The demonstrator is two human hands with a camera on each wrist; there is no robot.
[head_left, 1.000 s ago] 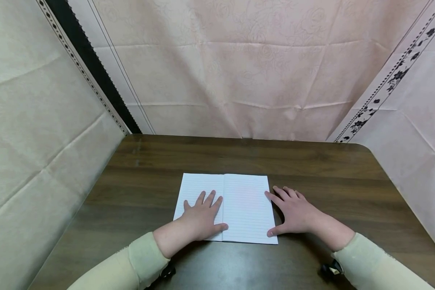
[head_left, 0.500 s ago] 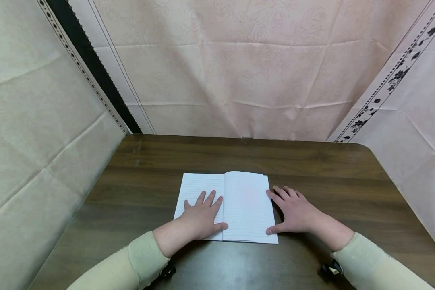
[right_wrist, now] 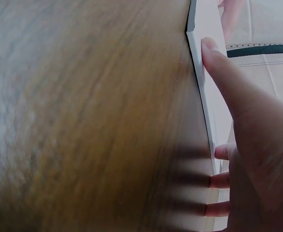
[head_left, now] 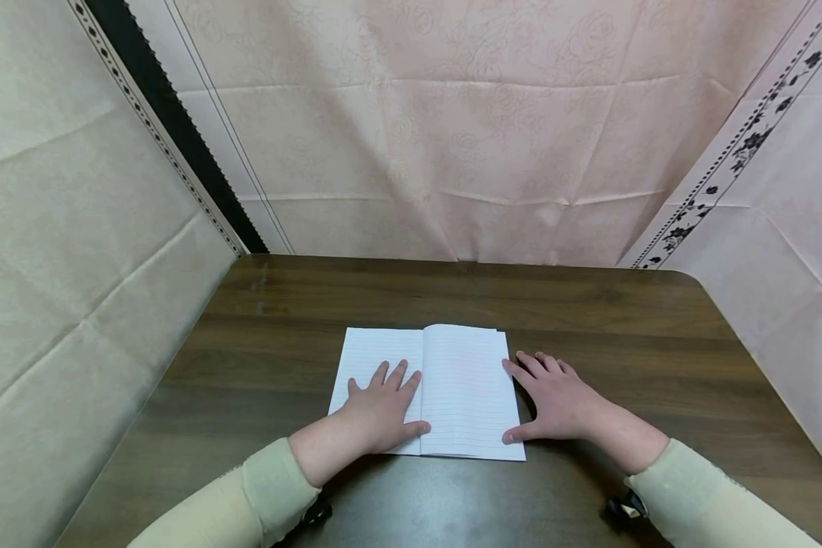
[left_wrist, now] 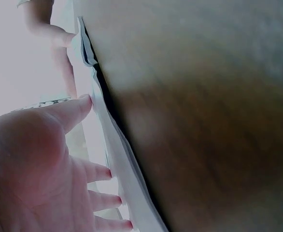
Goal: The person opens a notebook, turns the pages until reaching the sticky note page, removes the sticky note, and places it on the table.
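An open notebook [head_left: 469, 392] with lined white pages lies on the wooden table. My left hand [head_left: 380, 415] rests spread on its left page, the thumb reaching across the centre fold. At the right page's outer edge is my right hand [head_left: 562, 399], its thumb and index finger touching the paper and the other fingers stretched beyond it. The top right page bows up slightly near the fold, its outer edge set a little inward from the sheets below. In the right wrist view, the right thumb [right_wrist: 219, 63] presses on the page. The left wrist view shows the notebook's near edge [left_wrist: 124, 169] slightly wavy.
The brown table [head_left: 281, 365] extends around the notebook on all sides. Pale patterned cloth [head_left: 452, 152] hangs behind the table's far edge, and more cloth hangs along both sides. A dark gap [head_left: 178, 122] shows between cloths at the left.
The top right page, flat one second ago, has shifted slightly toward the fold and bulged upward. My right thumb and index finger moved very little with it; the left hand stayed still.
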